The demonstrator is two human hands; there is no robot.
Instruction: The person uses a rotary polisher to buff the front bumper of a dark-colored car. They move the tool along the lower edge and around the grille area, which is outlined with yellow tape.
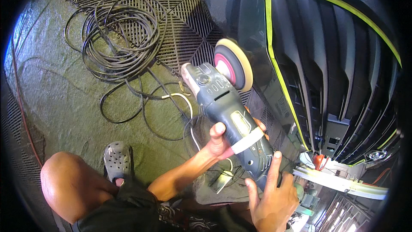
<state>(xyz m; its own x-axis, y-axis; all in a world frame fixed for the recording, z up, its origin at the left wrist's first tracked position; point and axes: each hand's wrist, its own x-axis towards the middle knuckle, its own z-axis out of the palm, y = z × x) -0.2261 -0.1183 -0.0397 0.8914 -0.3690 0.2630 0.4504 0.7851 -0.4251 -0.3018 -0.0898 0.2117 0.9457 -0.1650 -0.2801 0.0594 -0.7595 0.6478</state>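
A dark grey electric polisher (221,103) is held up at a tilt in front of me, its round pad (240,66) with a yellowish face and pink hub turned toward the car panel. My left hand (219,144) is wrapped round the lower body, thumb on the near side and fingertips showing on the far side. A pale tape-like band (249,141) circles the body there. Around the tool's rear end is my right hand (274,197), its index finger stretched along one side and the thumb on the other. Its remaining fingers are curled and partly hidden.
A coiled black cable (124,38) lies on the grey floor and black grid mat (171,0). On the right stands a dark car grille (326,60) edged with yellow-green masking tape (274,73). My grey clog (118,161) rests at lower left.
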